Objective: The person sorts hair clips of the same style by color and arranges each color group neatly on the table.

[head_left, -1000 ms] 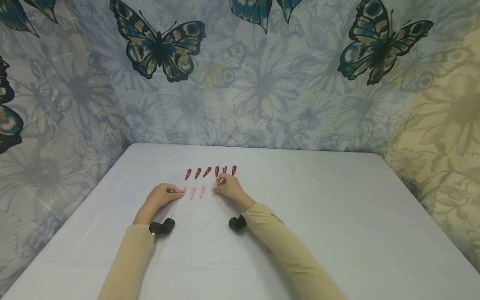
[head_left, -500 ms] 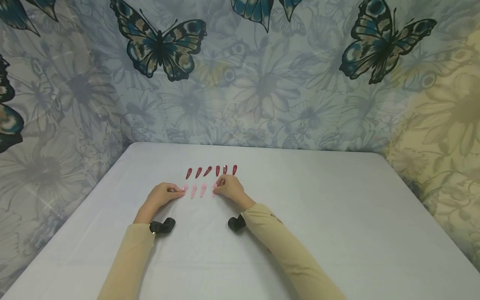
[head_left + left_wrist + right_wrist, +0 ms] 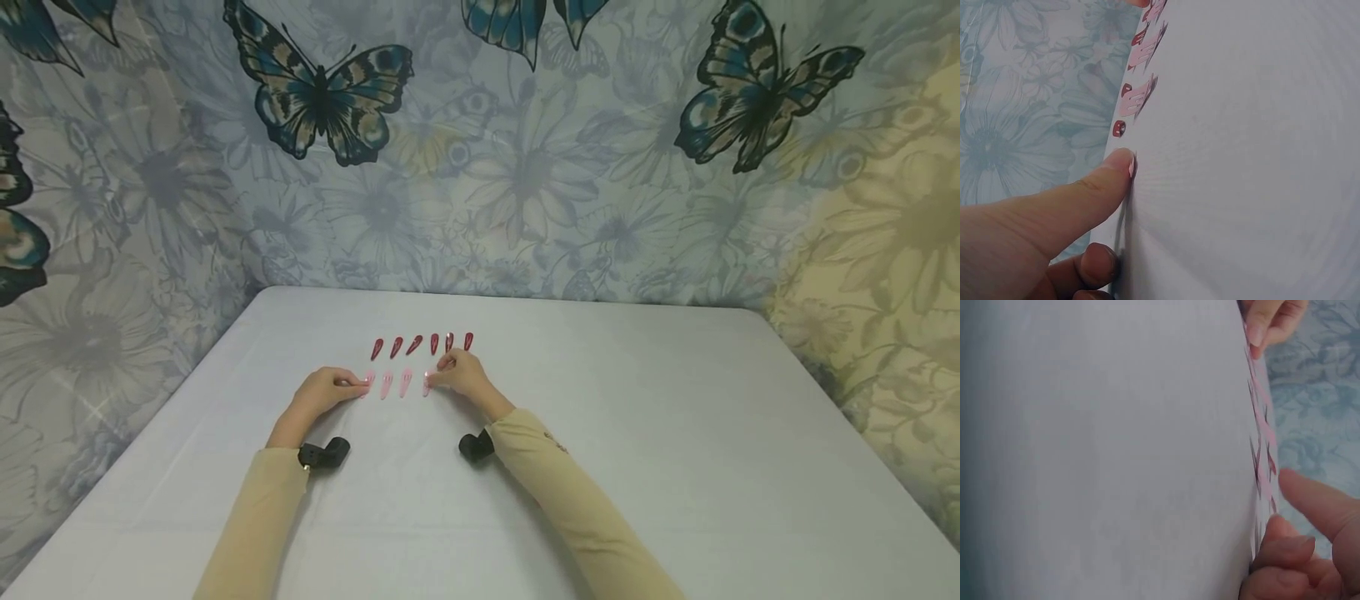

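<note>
Pink snap hair clips lie in a near row on the white table, below a row of dark red hair clips [image 3: 415, 344]. My left hand [image 3: 324, 389] pinches the leftmost pink clip [image 3: 368, 380] at its left side; in the left wrist view the thumb [image 3: 1094, 190] covers most of that clip. At the right end of the pink row, my right hand [image 3: 461, 375] has its fingertips right at the edge of the last pink clip [image 3: 426, 384]. The right wrist view shows its thumb [image 3: 1316, 497] held apart from the curled fingers. Two more pink clips [image 3: 406, 382] lie between the hands.
The white tabletop [image 3: 675, 433] spreads around both rows. Behind it hangs a fabric backdrop [image 3: 525, 192] with butterflies and flowers. Each wrist carries a small black camera, one at the left cuff [image 3: 326, 453] and one at the right [image 3: 476, 447].
My right fingers have shifted slightly right and loosened from the last pink clip, which now shows more fully. My left hand has stayed in place.
</note>
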A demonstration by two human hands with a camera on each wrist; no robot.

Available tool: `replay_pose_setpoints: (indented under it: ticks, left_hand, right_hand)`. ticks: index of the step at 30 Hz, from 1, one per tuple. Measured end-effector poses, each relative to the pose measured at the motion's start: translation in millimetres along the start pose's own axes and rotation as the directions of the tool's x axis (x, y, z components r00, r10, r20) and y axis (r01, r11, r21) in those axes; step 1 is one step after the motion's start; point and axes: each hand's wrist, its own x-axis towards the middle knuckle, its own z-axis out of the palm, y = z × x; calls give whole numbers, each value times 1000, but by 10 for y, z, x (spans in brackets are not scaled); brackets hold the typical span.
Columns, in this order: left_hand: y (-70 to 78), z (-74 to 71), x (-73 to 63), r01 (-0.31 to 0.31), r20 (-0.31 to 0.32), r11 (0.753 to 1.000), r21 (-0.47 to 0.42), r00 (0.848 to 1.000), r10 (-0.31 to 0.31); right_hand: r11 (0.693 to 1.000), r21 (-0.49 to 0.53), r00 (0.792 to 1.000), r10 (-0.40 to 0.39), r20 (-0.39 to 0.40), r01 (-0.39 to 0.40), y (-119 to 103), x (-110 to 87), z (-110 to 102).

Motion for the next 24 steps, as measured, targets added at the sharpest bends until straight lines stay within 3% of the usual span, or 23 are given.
replay_pose_setpoints:
  ticks: [7, 12, 18, 24]
  left_hand:
    - [-11, 3, 5, -22, 29, 1000, 11, 999, 21]
    - [10, -30, 19, -35, 42, 999, 11, 999, 35]
    - [-4, -72, 4, -42, 21, 999, 16, 999, 42]
    - [-9, -57, -8, -30, 27, 1000, -3, 999, 30]
  right_hand:
    - [991, 101, 995, 87, 51, -92, 56, -34, -27]
    - [983, 142, 992, 104, 77, -114, -27, 23, -177]
    - [975, 219, 997, 29, 76, -45, -325, 3, -460]
    - [970, 227, 992, -109, 64, 92, -507, -248, -786]
